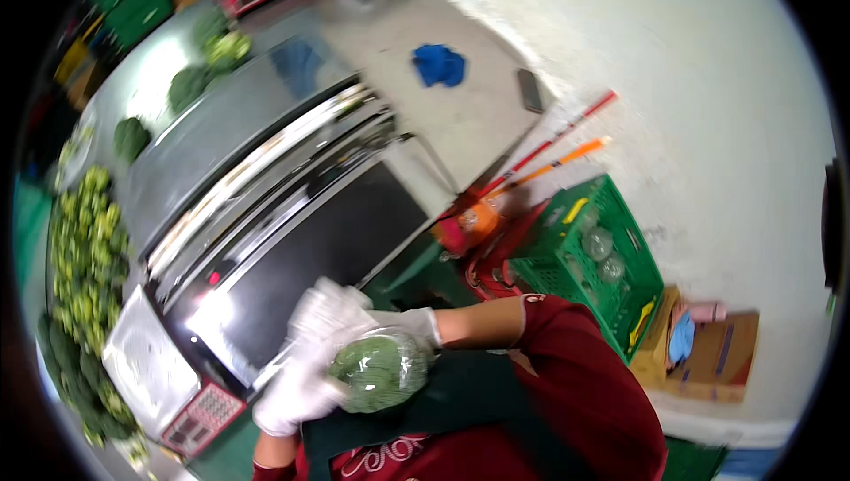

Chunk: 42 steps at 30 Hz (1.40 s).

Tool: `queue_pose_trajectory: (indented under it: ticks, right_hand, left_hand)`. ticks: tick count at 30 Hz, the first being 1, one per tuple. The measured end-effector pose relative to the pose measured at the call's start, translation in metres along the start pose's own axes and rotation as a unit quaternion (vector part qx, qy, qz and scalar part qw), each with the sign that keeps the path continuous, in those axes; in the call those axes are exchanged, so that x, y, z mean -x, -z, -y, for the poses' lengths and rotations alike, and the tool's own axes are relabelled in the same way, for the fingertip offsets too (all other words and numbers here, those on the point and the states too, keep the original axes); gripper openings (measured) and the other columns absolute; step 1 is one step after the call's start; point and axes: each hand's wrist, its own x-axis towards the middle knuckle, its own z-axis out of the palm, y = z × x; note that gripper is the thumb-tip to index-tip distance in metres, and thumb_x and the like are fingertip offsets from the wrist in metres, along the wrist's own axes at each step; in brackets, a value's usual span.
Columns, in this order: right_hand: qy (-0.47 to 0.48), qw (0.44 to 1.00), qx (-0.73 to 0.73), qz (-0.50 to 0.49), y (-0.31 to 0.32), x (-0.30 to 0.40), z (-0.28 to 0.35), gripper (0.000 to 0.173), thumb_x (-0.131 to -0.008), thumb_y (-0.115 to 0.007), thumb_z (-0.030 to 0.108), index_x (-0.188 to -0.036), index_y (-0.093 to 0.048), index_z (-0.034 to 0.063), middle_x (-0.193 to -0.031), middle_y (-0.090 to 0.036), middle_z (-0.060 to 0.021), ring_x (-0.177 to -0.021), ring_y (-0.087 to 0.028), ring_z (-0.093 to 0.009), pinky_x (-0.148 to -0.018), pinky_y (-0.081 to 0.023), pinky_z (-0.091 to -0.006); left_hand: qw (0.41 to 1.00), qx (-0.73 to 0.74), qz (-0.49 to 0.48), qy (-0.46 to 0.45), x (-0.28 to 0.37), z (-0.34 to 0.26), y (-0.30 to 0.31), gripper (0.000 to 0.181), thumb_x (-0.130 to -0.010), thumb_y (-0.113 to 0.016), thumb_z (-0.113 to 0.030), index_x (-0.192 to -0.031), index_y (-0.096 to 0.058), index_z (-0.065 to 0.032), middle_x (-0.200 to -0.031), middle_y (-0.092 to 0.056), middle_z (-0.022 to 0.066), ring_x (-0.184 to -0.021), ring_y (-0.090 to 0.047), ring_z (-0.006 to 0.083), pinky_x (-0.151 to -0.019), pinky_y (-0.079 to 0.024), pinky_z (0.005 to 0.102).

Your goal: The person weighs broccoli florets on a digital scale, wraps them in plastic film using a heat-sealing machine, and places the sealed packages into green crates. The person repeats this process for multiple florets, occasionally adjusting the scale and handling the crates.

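A green head of broccoli (378,375) wrapped in shiny clear film is held close against the front of my dark apron. White gloves cover both hands. My left hand (299,388) grips the near left side of the wrapped head, its thumb against the film. From the right, my right hand (405,323) reaches in behind the head and meets the other glove; its fingers are partly hidden. Motion blurs the gloves above the head. Just beyond them lies the black plate (332,252) of a metal film-wrapping machine (219,149).
At left are a weighing scale (153,361) and heaped broccoli (89,248). More heads (189,86) lie behind the machine. A blue cloth (438,66) and a phone (529,90) rest on the far table. To the right stand a green crate (617,242) with wrapped items and a cardboard box (714,355).
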Motion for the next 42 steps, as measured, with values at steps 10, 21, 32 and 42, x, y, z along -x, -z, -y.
queue_pose_trajectory:
  ticks: [10, 21, 32, 42]
  right_hand:
    - [-0.049, 0.904, -0.144, -0.399, 0.022, 0.213, 0.008, 0.061, -0.102, -0.053, 0.040, -0.150, -0.031, 0.0096, -0.142, -0.045, -0.0123, -0.127, -0.049, -0.022, -0.098, -0.048, -0.0393]
    - [0.221, 0.669, -0.246, -0.665, 0.038, 0.418, 0.017, 0.063, -0.099, -0.059, 0.031, -0.150, -0.033, 0.0056, -0.146, -0.046, -0.0109, -0.129, -0.052, -0.022, -0.110, -0.040, -0.0406]
    - [0.156, 0.326, -0.204, -0.910, 0.031, 0.645, -0.078, 0.073, -0.085, -0.074, 0.045, -0.138, -0.042, 0.0068, -0.129, -0.055, -0.0118, -0.114, -0.058, -0.025, -0.090, -0.052, -0.0476]
    - [0.022, 0.262, -0.141, -0.955, 0.196, 0.609, -0.095, 0.097, -0.063, -0.089, 0.049, -0.132, -0.048, -0.0058, -0.125, -0.057, -0.0218, -0.109, -0.061, -0.028, -0.088, -0.054, -0.0397]
  left_hand:
    - [0.783, 0.546, -0.134, 0.266, -0.052, 0.040, -0.171, 0.059, -0.100, -0.046, -0.051, -0.139, -0.050, -0.0074, -0.135, -0.057, 0.0109, -0.123, -0.056, 0.0243, -0.105, -0.045, 0.0427]
    - [0.955, 0.003, 0.286, -0.078, -0.187, 0.014, -0.395, 0.076, -0.095, -0.065, -0.020, -0.155, -0.022, -0.0020, -0.153, -0.032, 0.0172, -0.139, -0.036, 0.0285, -0.114, -0.032, 0.0381]
    - [0.904, 0.073, 0.316, 0.279, -0.169, 0.039, -0.417, 0.035, -0.104, -0.052, -0.027, -0.121, -0.061, 0.0011, -0.112, -0.069, 0.0114, -0.100, -0.067, 0.0179, -0.088, -0.051, 0.0304]
    - [0.907, 0.078, 0.281, 0.304, -0.148, 0.048, -0.429, 0.033, -0.105, -0.050, -0.026, -0.119, -0.061, 0.0009, -0.113, -0.069, 0.0110, -0.099, -0.066, 0.0169, -0.087, -0.051, 0.0287]
